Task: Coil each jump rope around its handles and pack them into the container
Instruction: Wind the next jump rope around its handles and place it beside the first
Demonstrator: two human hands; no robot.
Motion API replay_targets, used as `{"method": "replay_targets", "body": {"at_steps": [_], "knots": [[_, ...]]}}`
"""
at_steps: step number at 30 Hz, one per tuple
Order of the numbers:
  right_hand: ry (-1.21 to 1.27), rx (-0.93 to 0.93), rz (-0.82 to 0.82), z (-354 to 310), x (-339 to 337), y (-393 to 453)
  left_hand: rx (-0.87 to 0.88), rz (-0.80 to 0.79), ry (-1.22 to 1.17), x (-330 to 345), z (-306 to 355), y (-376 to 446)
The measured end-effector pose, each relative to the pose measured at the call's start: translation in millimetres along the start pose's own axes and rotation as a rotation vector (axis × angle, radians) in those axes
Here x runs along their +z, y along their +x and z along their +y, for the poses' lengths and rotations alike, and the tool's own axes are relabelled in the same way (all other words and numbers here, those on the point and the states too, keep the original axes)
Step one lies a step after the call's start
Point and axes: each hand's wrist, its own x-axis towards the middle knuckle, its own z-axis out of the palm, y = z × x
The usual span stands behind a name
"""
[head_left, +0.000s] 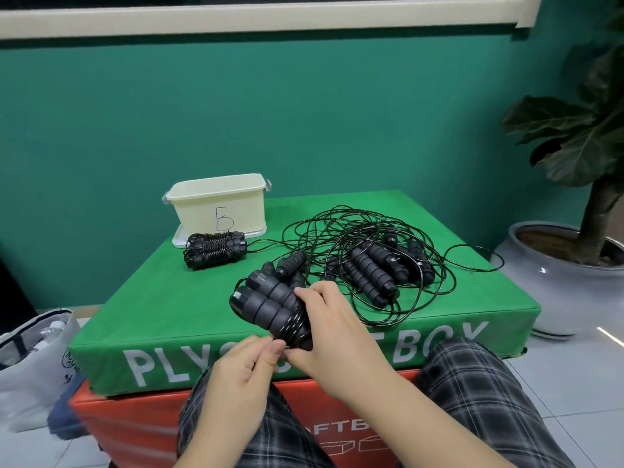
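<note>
Head view shows the right hand [324, 319] gripping a pair of handles [266, 302] over the green box [152, 319], the left hand [243, 369] pinching the rope's tail by the coils. If that pinch slips, I reckon the wraps spring loose. The cord runs back into the tangled pile [374, 261], so it may snag. One coiled rope [214, 253] lies before the container [219, 206].

We have one head-worn view, looking forward and down over our knees at the green box [189, 309] close below, with the teal wall [304, 113] behind it.
</note>
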Motion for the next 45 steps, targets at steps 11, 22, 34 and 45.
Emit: {"method": "replay_targets", "body": {"at_steps": [11,22,34,45], "knots": [[0.461,0.206,0.041,9,-20,4,-0.265,-0.073,-0.358,-5,1,4],[0.815,0.126,-0.102,4,-12,6,-0.272,-0.076,-0.409,-10,-8,8],[0.654,-0.008,0.298,4,-1,5,-0.229,0.101,-0.185,-14,8,5],[0.977,0.262,0.35,5,-11,5,-0.359,0.15,-0.179,-11,14,5]]}}
